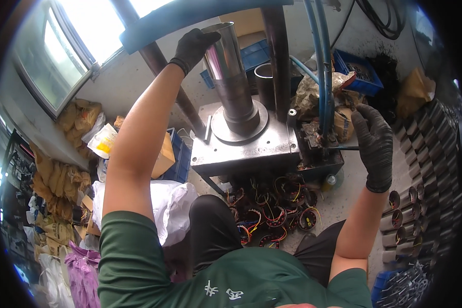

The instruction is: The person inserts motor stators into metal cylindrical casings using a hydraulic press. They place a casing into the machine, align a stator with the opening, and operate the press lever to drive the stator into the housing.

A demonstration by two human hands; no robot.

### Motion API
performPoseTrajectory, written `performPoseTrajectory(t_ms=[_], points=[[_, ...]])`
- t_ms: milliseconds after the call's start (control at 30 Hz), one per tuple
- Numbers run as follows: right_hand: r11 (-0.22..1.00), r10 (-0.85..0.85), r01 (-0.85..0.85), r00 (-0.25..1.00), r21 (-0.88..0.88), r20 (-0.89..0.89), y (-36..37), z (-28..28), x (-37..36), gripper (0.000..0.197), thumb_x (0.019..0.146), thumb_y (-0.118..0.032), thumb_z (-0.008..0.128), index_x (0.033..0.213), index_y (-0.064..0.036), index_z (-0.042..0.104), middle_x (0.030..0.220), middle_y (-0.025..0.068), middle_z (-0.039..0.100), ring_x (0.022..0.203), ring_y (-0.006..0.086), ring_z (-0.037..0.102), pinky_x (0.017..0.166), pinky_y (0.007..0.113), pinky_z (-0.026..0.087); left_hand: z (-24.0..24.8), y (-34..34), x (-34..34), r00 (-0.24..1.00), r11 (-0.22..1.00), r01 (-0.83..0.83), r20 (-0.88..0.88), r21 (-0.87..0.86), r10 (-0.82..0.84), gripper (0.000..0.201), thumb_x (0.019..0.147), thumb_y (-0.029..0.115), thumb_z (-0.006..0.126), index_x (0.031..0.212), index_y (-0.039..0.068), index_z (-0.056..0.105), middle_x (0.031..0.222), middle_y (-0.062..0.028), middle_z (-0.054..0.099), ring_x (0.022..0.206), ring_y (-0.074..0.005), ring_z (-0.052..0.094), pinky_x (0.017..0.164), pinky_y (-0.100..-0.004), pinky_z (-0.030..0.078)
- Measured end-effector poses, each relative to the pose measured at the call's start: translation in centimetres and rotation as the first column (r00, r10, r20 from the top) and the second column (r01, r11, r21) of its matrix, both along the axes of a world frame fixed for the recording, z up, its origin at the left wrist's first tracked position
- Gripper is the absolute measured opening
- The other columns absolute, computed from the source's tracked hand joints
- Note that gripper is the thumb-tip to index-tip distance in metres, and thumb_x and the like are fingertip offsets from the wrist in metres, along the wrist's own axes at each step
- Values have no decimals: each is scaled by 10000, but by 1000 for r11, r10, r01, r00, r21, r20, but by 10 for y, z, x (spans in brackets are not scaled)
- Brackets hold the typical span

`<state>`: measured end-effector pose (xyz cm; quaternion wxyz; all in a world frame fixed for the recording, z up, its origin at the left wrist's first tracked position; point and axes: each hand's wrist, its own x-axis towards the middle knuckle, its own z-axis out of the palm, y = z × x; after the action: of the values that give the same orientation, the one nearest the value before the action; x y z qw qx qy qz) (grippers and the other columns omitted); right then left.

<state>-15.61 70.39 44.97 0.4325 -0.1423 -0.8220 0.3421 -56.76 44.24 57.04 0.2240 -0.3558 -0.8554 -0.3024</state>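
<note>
My left hand [194,49], in a black glove, is closed on the upper rim of a shiny metal cylinder [225,61]. That cylinder stands upright on a darker cylindrical block [237,105], which rests on a round plate [264,123] on the press table [226,153]. My right hand [373,146], also black-gloved, is raised on the right with its fingers stretched and slightly curved. A thin lever [345,148] from the valve unit [315,136] reaches the edge of this hand; whether they touch, I cannot tell.
Dark columns [278,61] and a blue crossbeam [190,23] frame the press. A dark tube [264,84] stands behind the block. Several wired stators [274,215] lie on the floor under the table. Stacked metal housings [426,154] line the right; a white sack [174,205] lies left.
</note>
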Motion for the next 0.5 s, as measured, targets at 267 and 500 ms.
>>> performPoseTrajectory(t_ms=[267, 500], points=[[871, 23, -263, 865, 414, 501, -23, -12, 40, 403, 891, -185, 623, 1265, -36, 652, 1137, 212, 707, 937, 410, 707, 842, 477, 570, -46, -19, -25, 1000, 945, -9, -17, 328, 15, 817, 869, 545, 779, 1438, 46, 470, 1095, -189, 710, 882, -251, 713, 779, -373, 568], [709, -91, -548, 552, 443, 829, -27, -30, 82, 345, 808, -167, 615, 1129, -71, 700, 893, 171, 701, 758, 380, 692, 700, 498, 562, -213, -13, 31, 970, 767, -101, 236, 634, -67, 847, 903, 380, 770, 1533, 26, 329, 1343, -267, 611, 1264, -368, 603, 1039, -417, 482]])
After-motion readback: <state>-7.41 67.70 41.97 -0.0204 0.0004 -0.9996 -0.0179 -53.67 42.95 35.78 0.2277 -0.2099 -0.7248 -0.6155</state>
